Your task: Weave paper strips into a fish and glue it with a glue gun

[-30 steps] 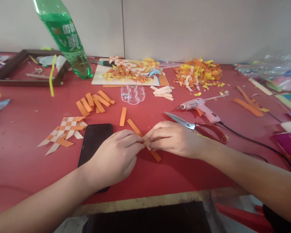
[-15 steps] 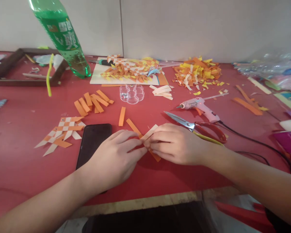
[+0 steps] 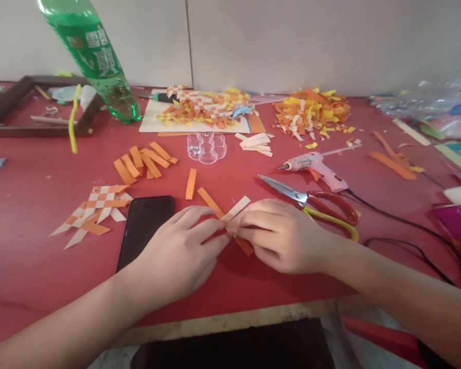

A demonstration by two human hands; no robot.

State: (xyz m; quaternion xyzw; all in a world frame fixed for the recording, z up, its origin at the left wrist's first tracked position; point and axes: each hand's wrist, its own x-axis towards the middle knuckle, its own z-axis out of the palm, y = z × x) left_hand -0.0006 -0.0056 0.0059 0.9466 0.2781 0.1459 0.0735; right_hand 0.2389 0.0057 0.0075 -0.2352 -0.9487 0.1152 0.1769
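Observation:
Both hands meet over crossed paper strips near the table's front edge. My left hand (image 3: 188, 246) has its fingertips closed on the crossing, where an orange paper strip (image 3: 210, 201) runs diagonally under a pale strip (image 3: 236, 207). My right hand (image 3: 282, 233) pinches the pale paper from the other side; the fingers cover the exact fold. Left of my left hand lies a black phone (image 3: 144, 225), and beyond it two woven orange-and-white paper fish (image 3: 100, 205). A single orange strip (image 3: 191, 183) rests just past the fingers. Scissors (image 3: 299, 196) with red and yellow handles lie beyond my right hand.
A pink glue gun (image 3: 317, 168) trails its black cord (image 3: 407, 220) to the right. Orange strips (image 3: 149, 161), pale strips (image 3: 254, 142), a clear divided dish (image 3: 206, 148) and a pile of scraps (image 3: 311, 113) lie farther back. A green bottle (image 3: 96, 56) stands back left.
My right hand has shifted slightly toward me and to the right, showing more of the pale strips. My left hand keeps its hold at the crossing. The view has moved a little.

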